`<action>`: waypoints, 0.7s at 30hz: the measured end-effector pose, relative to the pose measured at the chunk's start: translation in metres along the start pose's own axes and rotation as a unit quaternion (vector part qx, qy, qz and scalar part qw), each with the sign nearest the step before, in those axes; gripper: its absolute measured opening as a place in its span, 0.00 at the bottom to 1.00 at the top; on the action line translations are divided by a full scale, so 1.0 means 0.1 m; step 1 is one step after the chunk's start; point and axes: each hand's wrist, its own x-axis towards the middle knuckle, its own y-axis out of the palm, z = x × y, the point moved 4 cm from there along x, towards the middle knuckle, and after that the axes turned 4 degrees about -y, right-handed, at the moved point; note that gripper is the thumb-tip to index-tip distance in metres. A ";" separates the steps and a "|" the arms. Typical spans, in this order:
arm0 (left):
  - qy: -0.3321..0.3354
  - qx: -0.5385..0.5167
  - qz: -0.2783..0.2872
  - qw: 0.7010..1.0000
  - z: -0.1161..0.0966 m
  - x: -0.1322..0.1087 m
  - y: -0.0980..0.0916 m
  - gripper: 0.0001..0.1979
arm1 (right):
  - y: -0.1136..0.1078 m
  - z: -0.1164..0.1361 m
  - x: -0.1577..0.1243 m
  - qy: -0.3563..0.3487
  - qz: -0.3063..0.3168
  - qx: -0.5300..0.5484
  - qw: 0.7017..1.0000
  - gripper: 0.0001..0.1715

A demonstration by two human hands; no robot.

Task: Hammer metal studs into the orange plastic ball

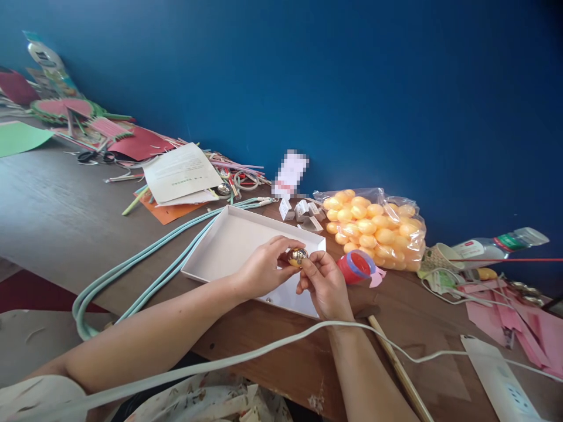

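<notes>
Above a shallow white box tray (pixel 237 225), my left hand (pixel 263 266) grips a small shiny gold ball (pixel 298 256) between thumb and fingers. My right hand (pixel 328 287) pinches at the ball's right side, its fingers curled and pressed together. Whether the ball has a slot or loop is hidden by the fingers. A tiny round silvery bead (pixel 268 300) lies in the tray near its front edge. Just right of the tray is a red tape roll (pixel 354 266) with a purple rim.
Behind the tray stands a bag of orange-yellow plastic balls (pixel 373 225). Small clear boxes (pixel 302 211) sit beside it. Pale-blue cords (pixel 153 240) loop at left, near papers (pixel 182 173). A white cable (pixel 211 364) crosses over my forearms. A wooden-handled tool (pixel 398 366) and power strip (pixel 505 381) lie right.
</notes>
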 end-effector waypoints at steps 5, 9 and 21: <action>-0.021 -0.028 -0.001 0.999 0.00 -0.01 0.01 0.17 | 0.02 0.02 -0.02 -0.028 -0.012 -0.005 1.000 0.10; -0.052 -0.126 0.004 0.991 0.01 0.02 0.03 0.17 | 0.01 0.07 -0.04 -0.061 -0.038 -0.055 0.996 0.09; -0.115 -0.066 -0.081 0.988 0.21 0.10 0.00 0.22 | -0.06 0.38 -0.17 -0.130 -0.159 -0.291 0.934 0.16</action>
